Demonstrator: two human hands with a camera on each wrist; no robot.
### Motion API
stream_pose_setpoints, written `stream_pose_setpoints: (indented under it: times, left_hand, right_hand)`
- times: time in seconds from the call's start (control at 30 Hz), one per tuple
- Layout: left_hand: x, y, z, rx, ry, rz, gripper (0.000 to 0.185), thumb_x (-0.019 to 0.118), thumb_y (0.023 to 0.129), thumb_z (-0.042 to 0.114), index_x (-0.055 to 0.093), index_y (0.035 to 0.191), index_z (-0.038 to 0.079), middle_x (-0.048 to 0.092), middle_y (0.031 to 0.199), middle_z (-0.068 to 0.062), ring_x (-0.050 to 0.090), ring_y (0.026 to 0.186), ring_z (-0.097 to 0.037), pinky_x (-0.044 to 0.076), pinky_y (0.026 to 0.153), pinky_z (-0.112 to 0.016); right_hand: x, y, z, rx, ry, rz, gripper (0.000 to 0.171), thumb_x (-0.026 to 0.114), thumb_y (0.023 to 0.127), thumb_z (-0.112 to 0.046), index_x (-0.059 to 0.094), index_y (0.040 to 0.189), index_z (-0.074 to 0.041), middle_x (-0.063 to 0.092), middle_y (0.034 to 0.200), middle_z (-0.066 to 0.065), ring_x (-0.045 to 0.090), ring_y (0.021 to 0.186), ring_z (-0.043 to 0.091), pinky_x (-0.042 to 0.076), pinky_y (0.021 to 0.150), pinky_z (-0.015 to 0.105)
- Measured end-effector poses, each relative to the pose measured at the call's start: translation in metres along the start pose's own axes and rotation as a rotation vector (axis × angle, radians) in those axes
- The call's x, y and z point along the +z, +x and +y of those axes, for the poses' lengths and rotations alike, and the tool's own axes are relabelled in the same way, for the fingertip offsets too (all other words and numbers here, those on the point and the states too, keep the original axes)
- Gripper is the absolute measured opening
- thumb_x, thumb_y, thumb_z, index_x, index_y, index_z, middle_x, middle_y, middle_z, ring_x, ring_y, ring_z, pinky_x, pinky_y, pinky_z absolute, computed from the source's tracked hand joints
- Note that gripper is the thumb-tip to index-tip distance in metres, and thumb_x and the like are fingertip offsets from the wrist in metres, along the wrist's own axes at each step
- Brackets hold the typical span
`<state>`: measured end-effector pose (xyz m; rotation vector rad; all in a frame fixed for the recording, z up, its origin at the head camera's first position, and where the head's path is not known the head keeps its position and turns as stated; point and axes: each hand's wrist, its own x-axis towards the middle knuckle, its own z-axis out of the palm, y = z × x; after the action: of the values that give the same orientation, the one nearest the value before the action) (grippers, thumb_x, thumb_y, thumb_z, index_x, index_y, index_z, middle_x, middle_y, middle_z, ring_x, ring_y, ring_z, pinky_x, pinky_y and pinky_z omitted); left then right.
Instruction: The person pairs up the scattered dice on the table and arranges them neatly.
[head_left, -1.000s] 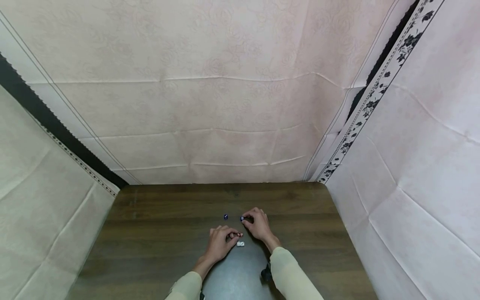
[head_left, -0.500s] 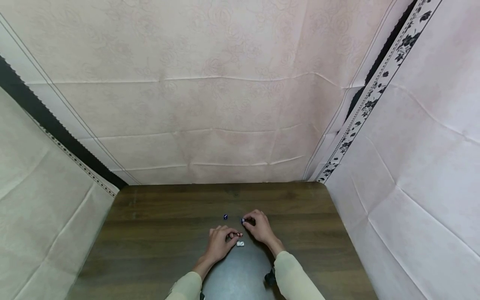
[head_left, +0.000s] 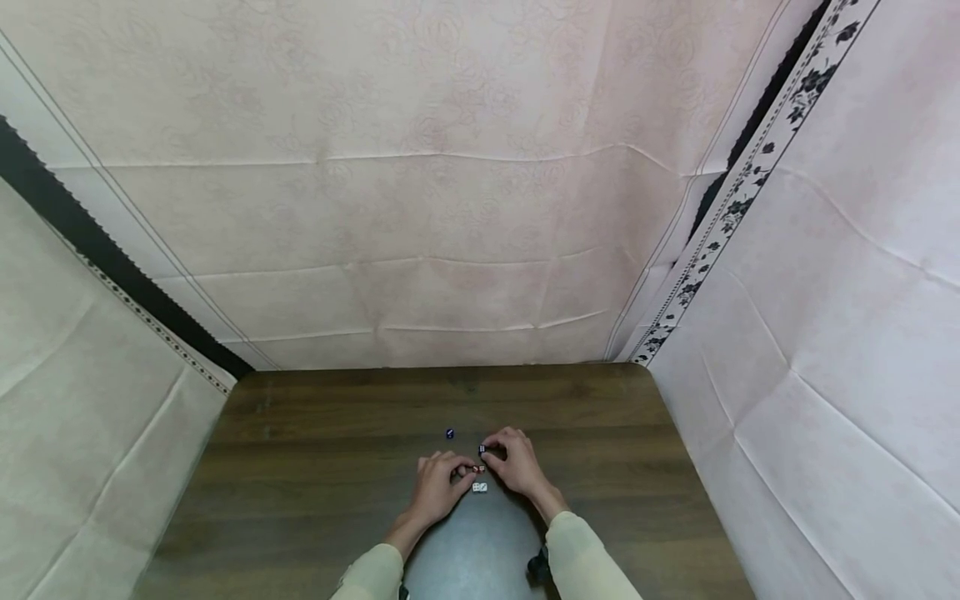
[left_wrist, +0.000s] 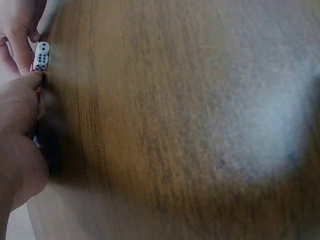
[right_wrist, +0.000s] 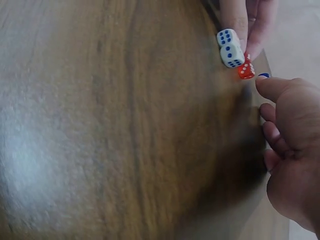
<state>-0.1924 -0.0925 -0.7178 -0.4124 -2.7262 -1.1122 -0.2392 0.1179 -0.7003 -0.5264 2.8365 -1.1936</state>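
On the dark wooden table (head_left: 315, 467), my left hand (head_left: 465, 472) pinches a small red die (head_left: 479, 469) between thumb and fingertip. The red die (right_wrist: 245, 71) touches two white dice with blue pips (right_wrist: 229, 47), which lie side by side on the table right by the left fingers. These white dice (left_wrist: 41, 56) also show by my left thumb in the left wrist view. My right hand (head_left: 488, 451) pinches a dark blue die (head_left: 482, 450) just beyond the red one; only a sliver of this blue die (right_wrist: 264, 75) shows at the thumb tip. Another blue die (head_left: 449, 433) lies alone farther back.
Pale patterned cloth (head_left: 465, 208) walls the table at the back and on both sides. The table's far edge (head_left: 442, 367) meets the back cloth. A dark band (head_left: 90, 237) runs down the left seam.
My right hand has drawn back toward me with the blue die, closing in on the red die at my left fingertips. The left hand, the white dice and the lone blue die stayed put.
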Motion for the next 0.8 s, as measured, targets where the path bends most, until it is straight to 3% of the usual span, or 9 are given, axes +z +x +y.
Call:
stream_pose_setpoints:
  times: [0.17, 0.8]
  left_hand:
    - [0.001, 0.000, 0.000, 0.007, -0.002, 0.008, 0.009, 0.091, 0.097, 0.020, 0.087, 0.105, 0.022, 0.070, 0.083, 0.011, 0.058, 0.079, -0.011, 0.032, 0.088, -0.037]
    - [-0.001, -0.001, 0.001, -0.014, -0.014, -0.003, 0.010, 0.091, 0.097, 0.018, 0.087, 0.106, 0.021, 0.068, 0.082, 0.011, 0.057, 0.079, -0.010, 0.032, 0.088, -0.037]
  right_hand:
    - [0.004, 0.001, 0.002, 0.004, -0.005, 0.014, 0.011, 0.083, 0.104, -0.018, 0.085, 0.115, -0.016, 0.076, 0.118, 0.003, 0.067, 0.113, 0.025, 0.045, 0.112, 0.059]
    - [0.011, 0.000, 0.004, -0.050, -0.005, 0.075, 0.012, 0.086, 0.101, -0.017, 0.086, 0.113, -0.014, 0.074, 0.112, 0.004, 0.063, 0.105, 0.023, 0.040, 0.096, 0.045]
